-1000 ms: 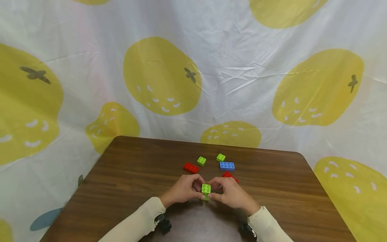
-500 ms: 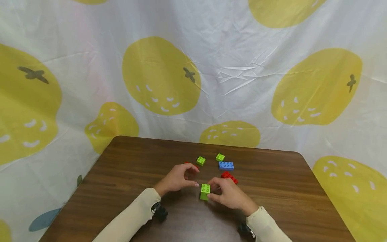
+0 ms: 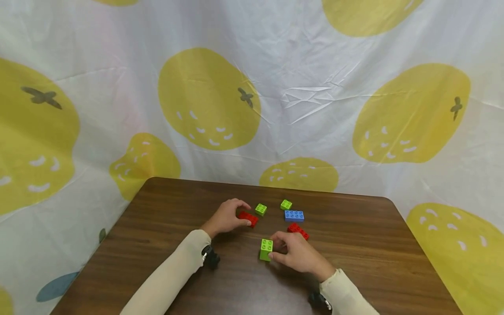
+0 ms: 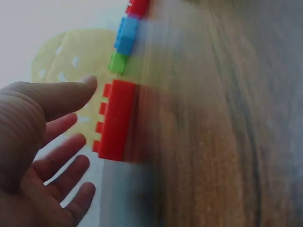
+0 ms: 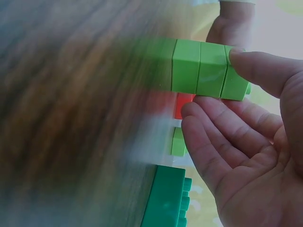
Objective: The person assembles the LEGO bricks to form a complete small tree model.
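Observation:
A stack of green toy building bricks [image 3: 266,250] stands upright on the table, several studs showing on top. My right hand [image 3: 298,253] pinches it from the right; in the right wrist view the thumb lies on one side of the stack [image 5: 199,68] and the fingers on the other. Further back and left, my left hand [image 3: 225,216] reaches around a red brick [image 3: 249,219], thumb near its front and fingers over its far left end. The left wrist view shows those fingers spread and apart from the red brick [image 4: 117,120].
Behind the hands lie two small green bricks [image 3: 261,209], a blue brick [image 3: 294,215] and another red brick [image 3: 298,230] close beyond the right hand. A teal-green brick [image 5: 165,198] appears in the right wrist view. A lemon-print cloth [image 3: 307,127] hangs behind the wooden table [image 3: 189,197].
My left hand has let go of the green stack and moved back and left to the red brick. The right hand keeps its place at the stack.

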Demonstrator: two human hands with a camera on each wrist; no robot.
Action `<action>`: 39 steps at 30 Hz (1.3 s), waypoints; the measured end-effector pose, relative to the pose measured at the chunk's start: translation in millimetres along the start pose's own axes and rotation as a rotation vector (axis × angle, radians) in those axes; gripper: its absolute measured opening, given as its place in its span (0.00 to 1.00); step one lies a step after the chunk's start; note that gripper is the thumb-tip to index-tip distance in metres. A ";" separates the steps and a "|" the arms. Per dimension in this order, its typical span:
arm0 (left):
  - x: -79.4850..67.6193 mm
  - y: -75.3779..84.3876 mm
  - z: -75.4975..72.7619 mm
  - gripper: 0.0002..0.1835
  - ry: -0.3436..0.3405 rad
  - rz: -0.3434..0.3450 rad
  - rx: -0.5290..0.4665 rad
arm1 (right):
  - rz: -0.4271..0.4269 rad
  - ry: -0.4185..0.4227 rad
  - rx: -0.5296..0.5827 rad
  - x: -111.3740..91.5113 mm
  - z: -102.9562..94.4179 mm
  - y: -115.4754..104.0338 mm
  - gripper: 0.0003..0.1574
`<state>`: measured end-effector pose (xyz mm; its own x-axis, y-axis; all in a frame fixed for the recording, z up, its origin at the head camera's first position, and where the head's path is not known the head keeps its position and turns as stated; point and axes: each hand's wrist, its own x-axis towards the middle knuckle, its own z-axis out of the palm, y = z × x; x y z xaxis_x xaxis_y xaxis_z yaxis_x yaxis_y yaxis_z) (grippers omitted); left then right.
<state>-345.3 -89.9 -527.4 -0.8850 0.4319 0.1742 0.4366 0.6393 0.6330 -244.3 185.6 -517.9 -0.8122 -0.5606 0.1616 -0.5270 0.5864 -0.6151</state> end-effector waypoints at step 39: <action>-38.3 41.2 -17.6 0.20 -0.144 0.104 -0.098 | 0.013 -0.027 0.039 -0.4 -0.2 -3.1 0.16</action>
<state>-296.3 -91.3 -494.8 -0.8003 0.5836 0.1373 0.5006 0.5244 0.6888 -242.3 184.2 -515.9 -0.8115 -0.5690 0.1332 -0.5063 0.5706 -0.6466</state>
